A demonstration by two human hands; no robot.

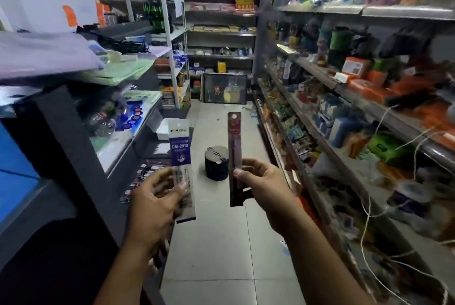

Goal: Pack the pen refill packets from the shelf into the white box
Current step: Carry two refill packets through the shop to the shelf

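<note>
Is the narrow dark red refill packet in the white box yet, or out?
Out. The right hand pinches the narrow dark red refill packet upright above the floor, short of the white box.

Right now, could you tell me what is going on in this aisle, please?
A person in a shop aisle holds two pen refill packets. The left hand grips the purple-labelled packet; the right hand pinches a narrow dark red packet. The open white box sits beyond, on the left; neither packet is in it.
</note>
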